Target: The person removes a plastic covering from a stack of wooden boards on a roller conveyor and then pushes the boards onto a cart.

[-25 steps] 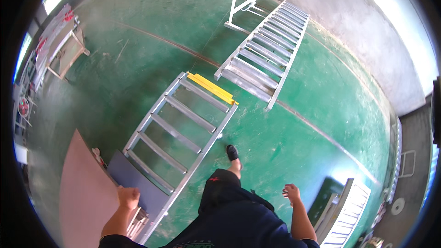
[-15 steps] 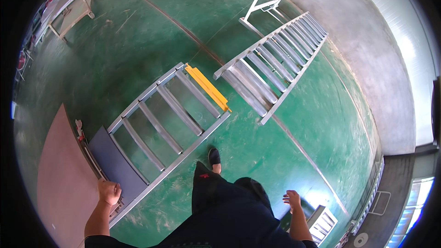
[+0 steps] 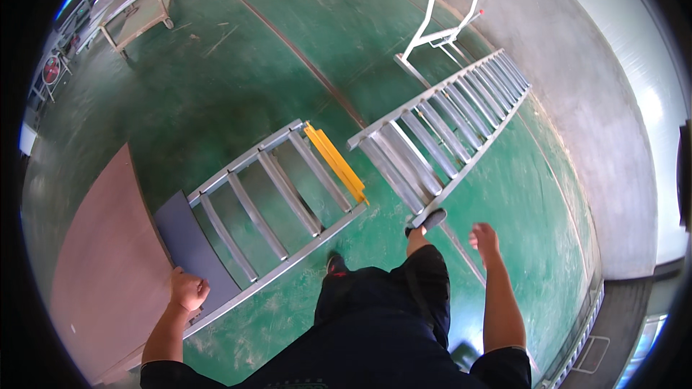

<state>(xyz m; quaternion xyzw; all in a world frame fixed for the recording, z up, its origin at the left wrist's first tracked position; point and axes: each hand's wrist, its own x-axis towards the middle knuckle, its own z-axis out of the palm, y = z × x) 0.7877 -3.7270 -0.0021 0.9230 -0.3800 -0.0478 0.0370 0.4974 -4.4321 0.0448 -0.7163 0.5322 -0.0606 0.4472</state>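
Brown board [image 3: 108, 266], beside curled left fingers [image 3: 201, 290]

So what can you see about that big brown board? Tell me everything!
The brown board is a wide, pinkish-brown sheet, maybe wood or laminate, with a plain surface, a pointed far corner and a small pale mark near its left edge. It's at the lower left, and its edges look bowed, probably from the fisheye lens. The grey-blue panel and the left hand are by its right edge; I can't tell whether either touches it.
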